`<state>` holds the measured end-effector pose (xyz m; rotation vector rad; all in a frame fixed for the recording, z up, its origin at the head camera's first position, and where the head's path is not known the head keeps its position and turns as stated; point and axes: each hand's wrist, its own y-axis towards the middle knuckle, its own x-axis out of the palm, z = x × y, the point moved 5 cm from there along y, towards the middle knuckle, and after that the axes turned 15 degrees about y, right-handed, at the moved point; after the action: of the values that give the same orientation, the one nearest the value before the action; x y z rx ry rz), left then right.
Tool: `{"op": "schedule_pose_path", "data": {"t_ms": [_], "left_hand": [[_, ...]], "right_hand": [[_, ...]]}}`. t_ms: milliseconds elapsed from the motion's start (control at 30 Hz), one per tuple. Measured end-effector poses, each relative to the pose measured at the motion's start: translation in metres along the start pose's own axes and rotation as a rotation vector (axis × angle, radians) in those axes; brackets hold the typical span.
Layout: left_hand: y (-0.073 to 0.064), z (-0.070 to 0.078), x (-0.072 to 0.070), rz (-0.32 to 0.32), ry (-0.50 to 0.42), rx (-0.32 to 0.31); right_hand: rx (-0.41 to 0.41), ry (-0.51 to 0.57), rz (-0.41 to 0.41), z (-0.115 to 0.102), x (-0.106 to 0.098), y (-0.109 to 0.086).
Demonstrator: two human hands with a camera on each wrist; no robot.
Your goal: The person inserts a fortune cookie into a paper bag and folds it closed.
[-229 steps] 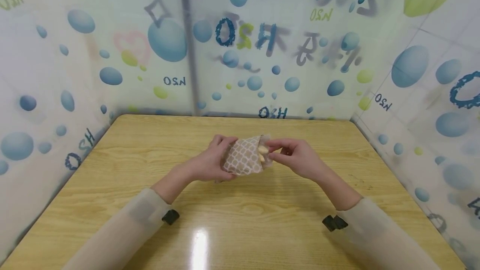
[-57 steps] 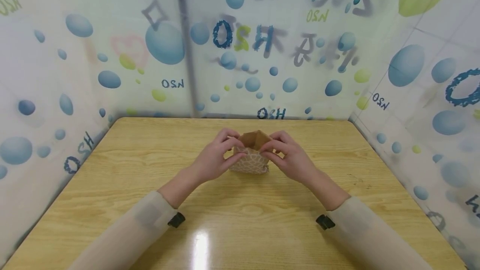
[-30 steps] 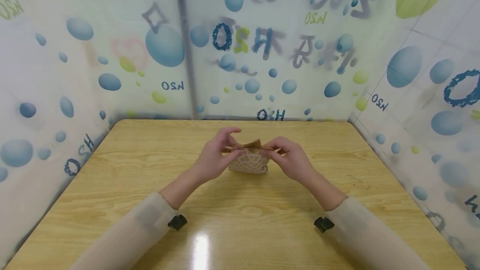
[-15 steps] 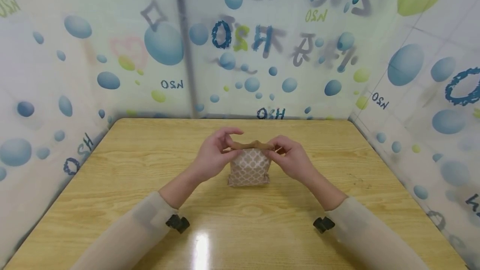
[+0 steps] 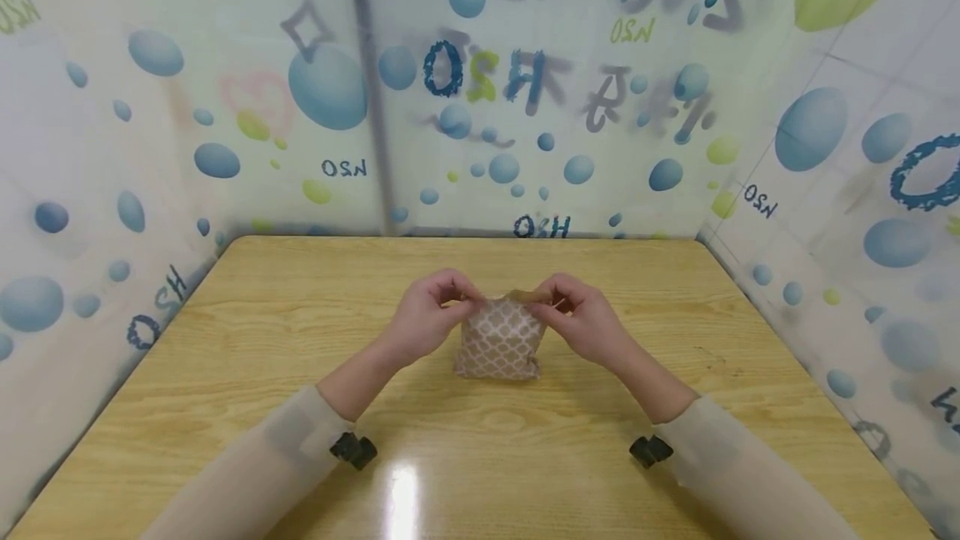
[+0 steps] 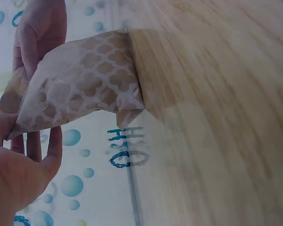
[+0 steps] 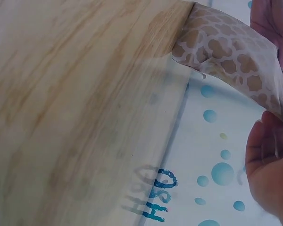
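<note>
A small brown paper bag (image 5: 501, 342) with a white lattice pattern stands near the middle of the table, its mouth upward. My left hand (image 5: 429, 319) pinches the left end of the top edge between thumb and fingers. At the right end, my right hand (image 5: 583, 319) pinches the same edge. The left wrist view shows the paper bag (image 6: 89, 80) bulging at its base, which meets the tabletop. In the right wrist view the bag (image 7: 226, 52) tapers up to the pinched corner. What lies inside is hidden.
The wooden table (image 5: 495, 457) reaches back to a wall (image 5: 480, 90) printed with blue and green drops and lettering. Similar printed panels flank it on both sides. Black wrist cameras (image 5: 352, 450) sit on the sleeves.
Earlier the left hand held the bag sideways, with pale pieces at its mouth by the right hand. Since then the bag was stood up and its gaping mouth drawn flat; the left fingers have lowered.
</note>
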<state>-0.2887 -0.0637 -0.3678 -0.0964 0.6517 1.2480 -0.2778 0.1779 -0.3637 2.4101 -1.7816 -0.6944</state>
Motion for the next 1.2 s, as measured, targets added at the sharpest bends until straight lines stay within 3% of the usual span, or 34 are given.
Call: {"op": "schedule_pose_path", "data": {"t_ms": [300,567,733,1067,1200], "left_hand": [[-0.0019,-0.0002,0.0017,-0.045,0.008,-0.039],[-0.0030,-0.0016,0.0002,-0.025,0.001,-0.003],[-0.0022,-0.0016,0.0001,-0.030,-0.004,-0.019],[-0.0028,-0.0056,-0.0017,-0.024,0.022,-0.010],[-0.0017,-0.0091,-0.0044,-0.027,0.017,-0.038]], "right_hand": [[0.020,0.008,0.012,0.0038,-0.0016,0.0004],[-0.032,0.018,-0.018,0.0023,-0.0016,-0.0005],[-0.023,0.036,-0.043,0.0033,-0.0005,-0.0001],[0.008,0.050,-0.015,0.0042,-0.0025,-0.0013],[0.000,0.035,0.002,0.0018,-0.0044,-0.0009]]}}
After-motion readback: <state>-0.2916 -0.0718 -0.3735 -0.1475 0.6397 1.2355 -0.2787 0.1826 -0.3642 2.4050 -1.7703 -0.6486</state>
